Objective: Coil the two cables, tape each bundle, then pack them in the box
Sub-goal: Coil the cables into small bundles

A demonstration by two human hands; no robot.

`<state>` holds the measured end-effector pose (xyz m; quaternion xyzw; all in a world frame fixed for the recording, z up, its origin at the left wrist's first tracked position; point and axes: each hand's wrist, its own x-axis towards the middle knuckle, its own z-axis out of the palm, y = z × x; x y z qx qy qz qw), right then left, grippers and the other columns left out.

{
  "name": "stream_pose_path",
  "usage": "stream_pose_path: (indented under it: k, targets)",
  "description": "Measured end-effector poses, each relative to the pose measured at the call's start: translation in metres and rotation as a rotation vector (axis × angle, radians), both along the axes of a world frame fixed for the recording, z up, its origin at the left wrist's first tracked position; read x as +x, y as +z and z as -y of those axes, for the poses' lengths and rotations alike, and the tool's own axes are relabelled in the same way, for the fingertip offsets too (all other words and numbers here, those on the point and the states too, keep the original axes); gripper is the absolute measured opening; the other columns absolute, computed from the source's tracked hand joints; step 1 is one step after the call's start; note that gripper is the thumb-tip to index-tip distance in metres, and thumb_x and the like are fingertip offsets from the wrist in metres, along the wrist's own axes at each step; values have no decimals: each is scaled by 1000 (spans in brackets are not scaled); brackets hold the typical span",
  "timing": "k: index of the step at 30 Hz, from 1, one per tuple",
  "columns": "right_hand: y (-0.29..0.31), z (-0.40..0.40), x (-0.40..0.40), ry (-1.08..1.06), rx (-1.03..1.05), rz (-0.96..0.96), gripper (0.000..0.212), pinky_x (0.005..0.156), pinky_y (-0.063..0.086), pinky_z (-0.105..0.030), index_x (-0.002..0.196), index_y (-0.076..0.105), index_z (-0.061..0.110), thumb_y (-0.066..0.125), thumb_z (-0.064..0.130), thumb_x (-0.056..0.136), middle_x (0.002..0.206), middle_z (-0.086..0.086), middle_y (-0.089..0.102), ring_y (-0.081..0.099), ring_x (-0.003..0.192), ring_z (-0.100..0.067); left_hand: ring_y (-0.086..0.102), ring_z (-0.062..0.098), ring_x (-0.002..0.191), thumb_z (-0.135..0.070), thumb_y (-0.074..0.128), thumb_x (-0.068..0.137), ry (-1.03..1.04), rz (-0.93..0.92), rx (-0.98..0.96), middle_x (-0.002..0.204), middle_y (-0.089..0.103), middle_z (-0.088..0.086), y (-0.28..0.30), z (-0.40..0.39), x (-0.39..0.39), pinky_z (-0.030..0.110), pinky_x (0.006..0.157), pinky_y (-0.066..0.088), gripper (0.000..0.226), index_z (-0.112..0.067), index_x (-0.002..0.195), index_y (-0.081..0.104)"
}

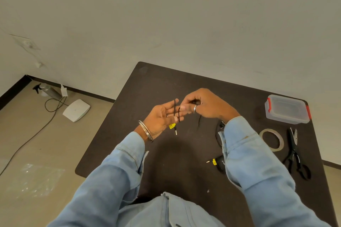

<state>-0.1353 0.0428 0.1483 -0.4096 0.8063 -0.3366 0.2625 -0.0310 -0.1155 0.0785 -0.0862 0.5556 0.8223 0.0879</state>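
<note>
A thin black cable (174, 110) with a yellow tag and a metal plug hangs across the fingers of my left hand (162, 118), held palm up above the dark table (166, 83). My right hand (204, 105) pinches the same cable just right of the left fingertips; a loose end dangles below it. A second black cable (216, 162), also yellow-tagged, lies on the table and is mostly hidden under my right sleeve. The clear plastic box (287, 109) with red clips sits at the far right, lid on. A tape roll (272, 139) lies in front of it.
Black scissors (296, 155) lie right of the tape roll near the table's right edge. On the floor to the left are a white device (76, 109), a spray bottle (48, 90), a trailing cord and a clear plastic bag (35, 180).
</note>
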Motion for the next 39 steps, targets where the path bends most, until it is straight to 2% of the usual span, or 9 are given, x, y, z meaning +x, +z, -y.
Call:
stream_pose_path:
  k: [2,8,12,16,22,27,31,35,39]
  targets:
    - [-2,-1,-8,-74,-67,3,3,76,54,-39,82,73,19,71,21,84,77,2,72,67,75,-15,59,25,118,10,53,82,-169,-33,-6,132,55,15,5,-2,1,31,93,52,62,-2,140,34]
    - [-21,-1,-14,-296,-248,87,9,76,55,-37,79,72,15,78,22,76,79,-3,73,69,76,-23,61,25,114,6,56,84,-291,-46,20,123,64,6,14,-6,1,28,88,54,57,-14,135,40]
    - [-45,-4,-9,-435,-298,110,9,67,49,-25,82,72,18,68,10,85,78,2,71,64,69,-6,62,26,113,9,53,82,-211,-46,114,124,63,10,12,-5,0,27,84,56,56,-10,134,44]
    - [-71,-7,10,-380,-195,124,31,62,51,-32,93,71,10,49,-10,86,77,-4,70,65,68,-24,61,27,114,12,54,81,-75,-66,221,128,60,14,7,-3,-2,27,81,56,56,-5,134,44]
    - [-68,-5,44,-133,36,289,22,61,53,-21,104,67,8,52,-2,92,75,-4,68,60,57,-5,65,22,107,20,49,82,175,-37,70,125,62,8,-2,14,-8,28,81,57,62,-2,138,35]
    - [-35,-7,34,-30,134,37,14,66,50,-22,100,70,11,60,16,92,78,-1,69,63,67,-9,62,20,110,22,46,84,-13,45,-302,136,51,16,-7,22,-6,22,83,55,75,-4,147,16]
    - [-19,-4,20,-26,104,-53,7,56,39,-8,90,73,15,68,17,86,69,15,61,55,59,6,59,17,111,21,47,84,-180,35,-417,132,55,11,-7,10,-8,20,89,51,73,-7,147,19]
    - [-9,-2,5,-183,-79,-59,2,59,42,-9,84,73,13,71,14,83,71,7,67,56,60,4,64,16,108,20,44,86,-341,-37,-276,132,53,21,-6,2,-5,32,97,50,61,-4,141,31]
    - [-22,0,-5,-384,-211,43,3,56,48,-15,80,72,14,72,12,82,69,5,68,56,53,0,67,20,103,14,46,88,-325,-77,-105,118,67,7,3,-3,-1,29,88,53,56,-12,137,36]
